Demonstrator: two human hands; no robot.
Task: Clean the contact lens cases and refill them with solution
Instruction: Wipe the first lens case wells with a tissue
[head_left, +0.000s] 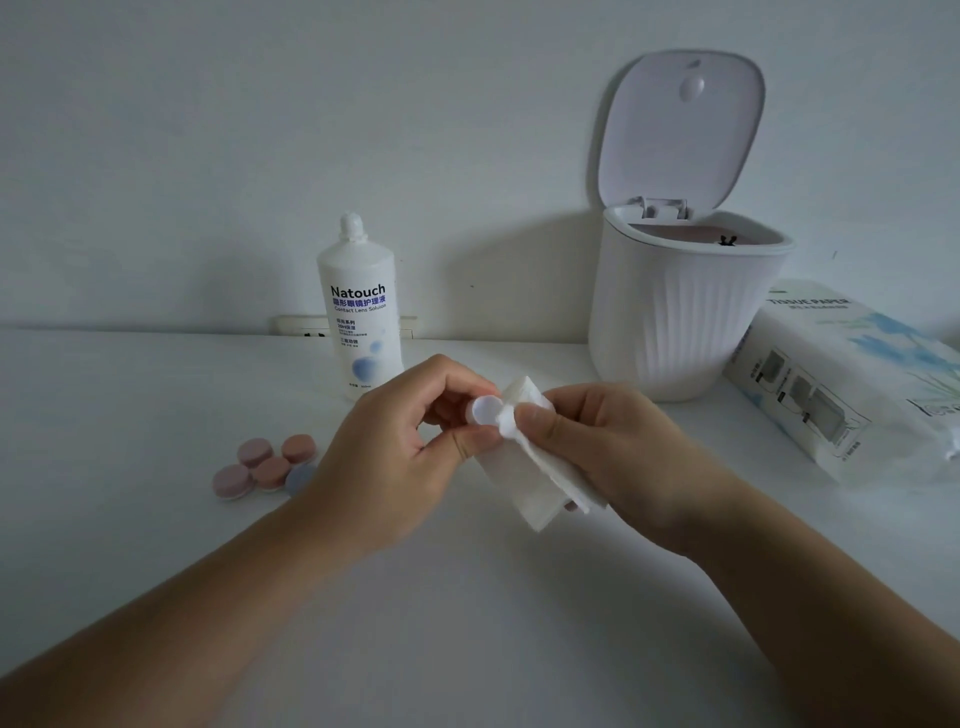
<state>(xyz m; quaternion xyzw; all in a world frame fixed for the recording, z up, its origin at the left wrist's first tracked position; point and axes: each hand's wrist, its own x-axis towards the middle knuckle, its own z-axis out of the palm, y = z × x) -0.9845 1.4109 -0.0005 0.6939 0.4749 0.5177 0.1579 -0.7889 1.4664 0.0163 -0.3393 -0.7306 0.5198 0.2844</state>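
My left hand (395, 447) pinches a small white open lens case (485, 410) above the white table (467, 597). My right hand (608, 447) holds a folded white tissue (540, 478), with its thumb and fingers pressing a corner of the tissue against the case's rim. To the left on the table lie several closed lens cases (267, 467) with pink and orange caps, and one blue cap partly hidden behind my left hand. A white bottle of contact lens solution (361, 312), its cap on, stands upright behind my left hand.
A white ribbed desktop bin (675, 322) with its lid up stands at the back right, against the wall. A pack of tissue paper (852, 384) lies at the far right. A wall socket (301, 326) sits behind the bottle.
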